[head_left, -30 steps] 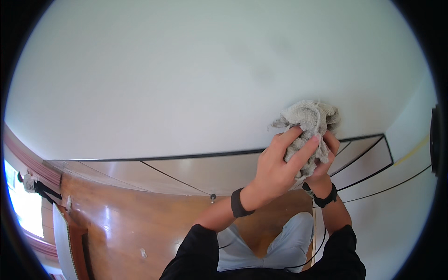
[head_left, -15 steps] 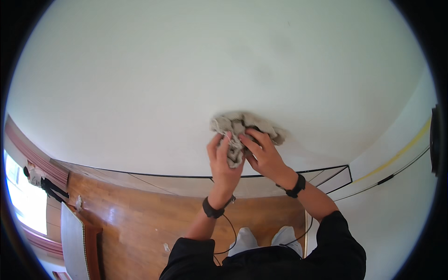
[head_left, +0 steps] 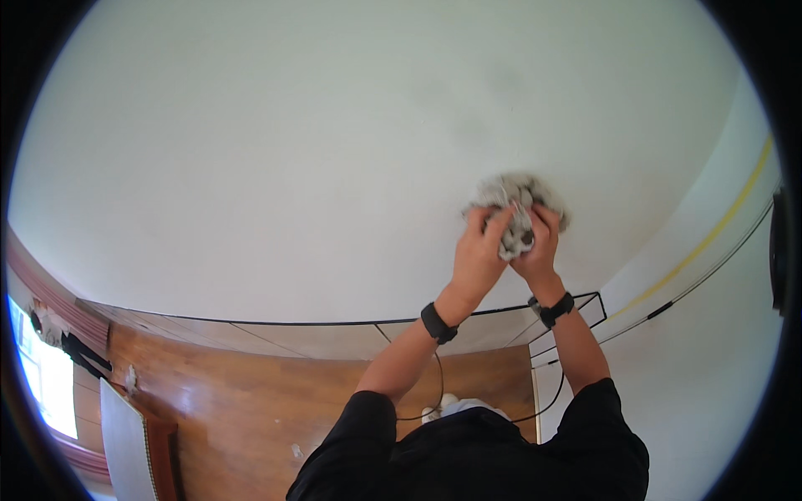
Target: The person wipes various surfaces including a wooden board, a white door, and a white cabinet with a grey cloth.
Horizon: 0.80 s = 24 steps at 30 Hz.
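A crumpled grey-beige cloth [head_left: 516,188] is bunched up against a large white wall [head_left: 292,167]. My left hand [head_left: 482,255] grips its left side, fingers curled into the folds. On the other side my right hand [head_left: 539,246] is closed round the cloth, close beside the left. Both arms reach up and forward, each with a black band at the wrist. Part of the cloth's lower folds sticks out between the hands, and the fingertips are partly hidden in it. Faint grey smudges [head_left: 468,129] mark the wall above.
A black-edged strip [head_left: 292,323] runs along the wall's bottom above a wooden floor [head_left: 251,384]. Black cables [head_left: 561,388] hang near my body. A side wall with a yellow stripe [head_left: 710,238] stands at right. At far left are a person [head_left: 71,342], a window and a white-topped table [head_left: 125,442].
Both hands have carried the cloth to the right and a little higher along the wall. They are closer together, and the cloth is bunched more tightly.
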Each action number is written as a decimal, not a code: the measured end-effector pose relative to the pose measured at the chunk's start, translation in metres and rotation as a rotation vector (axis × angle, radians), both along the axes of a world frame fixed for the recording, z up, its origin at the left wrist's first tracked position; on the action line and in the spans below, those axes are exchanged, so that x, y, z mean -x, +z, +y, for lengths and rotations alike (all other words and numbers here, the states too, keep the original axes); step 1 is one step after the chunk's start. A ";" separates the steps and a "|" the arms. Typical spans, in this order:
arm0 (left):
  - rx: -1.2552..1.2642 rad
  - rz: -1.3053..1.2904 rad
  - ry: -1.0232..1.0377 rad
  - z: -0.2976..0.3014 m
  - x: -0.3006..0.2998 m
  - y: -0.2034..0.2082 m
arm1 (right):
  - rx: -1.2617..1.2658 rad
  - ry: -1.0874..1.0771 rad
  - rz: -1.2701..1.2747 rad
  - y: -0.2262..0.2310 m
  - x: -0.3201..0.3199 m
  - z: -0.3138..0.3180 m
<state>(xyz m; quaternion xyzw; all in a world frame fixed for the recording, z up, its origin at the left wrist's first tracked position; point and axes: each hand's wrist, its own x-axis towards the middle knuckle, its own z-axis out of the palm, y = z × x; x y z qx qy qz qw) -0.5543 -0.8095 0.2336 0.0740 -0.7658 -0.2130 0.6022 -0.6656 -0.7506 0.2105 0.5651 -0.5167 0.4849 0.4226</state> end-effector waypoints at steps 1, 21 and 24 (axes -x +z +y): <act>-0.010 -0.103 -0.064 0.005 0.006 -0.017 | -0.033 -0.029 0.009 -0.019 0.010 0.011; -0.232 -0.816 -0.102 0.014 -0.042 -0.138 | -0.338 0.067 -0.282 -0.218 -0.018 0.025; -0.219 -0.791 -0.090 0.007 -0.049 -0.166 | -0.380 0.086 -0.359 -0.234 -0.030 0.023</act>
